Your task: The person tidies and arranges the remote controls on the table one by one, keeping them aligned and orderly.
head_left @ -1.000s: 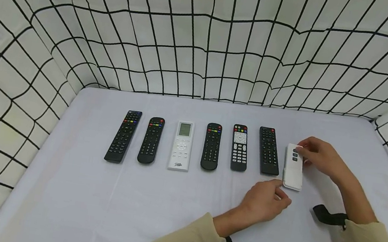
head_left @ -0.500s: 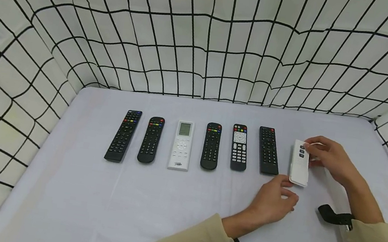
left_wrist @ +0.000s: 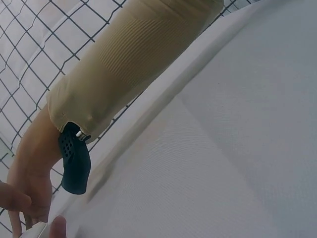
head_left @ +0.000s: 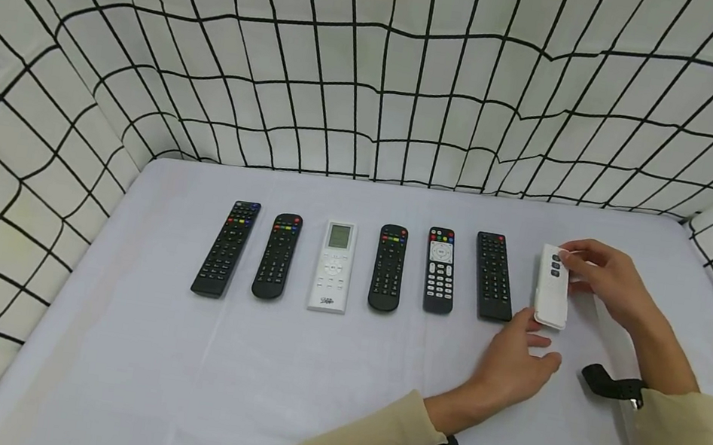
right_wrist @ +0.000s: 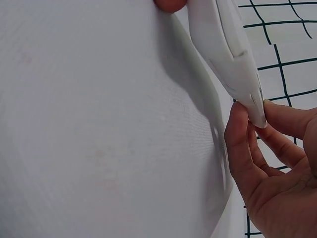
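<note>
At the right end of a row, a slim white remote control (head_left: 551,295) with a few dark buttons is in my right hand (head_left: 621,290). Thumb and fingers pinch its far end, as the right wrist view shows, where the remote (right_wrist: 223,49) is tilted with a shadow on the cloth. My left hand (head_left: 512,366) has its fingertips at the remote's near end, the thumb standing apart from it. In the left wrist view only a fingertip (left_wrist: 58,228) and part of another finger show. Beside the left fingertips lies a black remote (head_left: 494,276).
More remotes lie spaced out leftward: a black and white one (head_left: 440,271), black ones (head_left: 388,269) and a white one with a screen (head_left: 333,266). A white cloth (head_left: 205,376) covers the table. Black wire mesh (head_left: 381,93) borders the back and sides.
The white remote has shifted right and then away from me, with the right hand pinching it. My left hand has followed, moving right and forward at its near end.
</note>
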A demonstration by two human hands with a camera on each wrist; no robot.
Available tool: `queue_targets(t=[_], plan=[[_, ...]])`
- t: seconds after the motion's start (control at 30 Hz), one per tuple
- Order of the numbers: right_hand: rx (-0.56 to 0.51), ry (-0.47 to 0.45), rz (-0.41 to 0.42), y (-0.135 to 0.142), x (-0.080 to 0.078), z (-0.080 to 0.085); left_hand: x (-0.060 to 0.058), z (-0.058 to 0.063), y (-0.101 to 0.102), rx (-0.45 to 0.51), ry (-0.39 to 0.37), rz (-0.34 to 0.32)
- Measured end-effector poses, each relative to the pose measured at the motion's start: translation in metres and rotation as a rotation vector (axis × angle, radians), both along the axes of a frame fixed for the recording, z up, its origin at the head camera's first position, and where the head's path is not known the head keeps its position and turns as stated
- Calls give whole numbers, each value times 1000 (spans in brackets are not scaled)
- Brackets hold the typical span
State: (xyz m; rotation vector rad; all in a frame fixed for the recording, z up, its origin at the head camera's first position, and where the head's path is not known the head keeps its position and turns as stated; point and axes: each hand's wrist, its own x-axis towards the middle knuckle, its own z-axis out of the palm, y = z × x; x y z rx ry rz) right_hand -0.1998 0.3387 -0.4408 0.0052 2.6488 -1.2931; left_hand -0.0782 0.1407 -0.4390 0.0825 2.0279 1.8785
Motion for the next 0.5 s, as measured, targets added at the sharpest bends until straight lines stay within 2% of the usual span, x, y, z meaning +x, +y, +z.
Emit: queue_targets(t=[0.17,0.5], plan=[[-7,-12,-6,-1,-4,-1,-1,1,4,13,-21,27],[14,5,-8,-2,-10,-3,-6,-1,9,32,-27,31]])
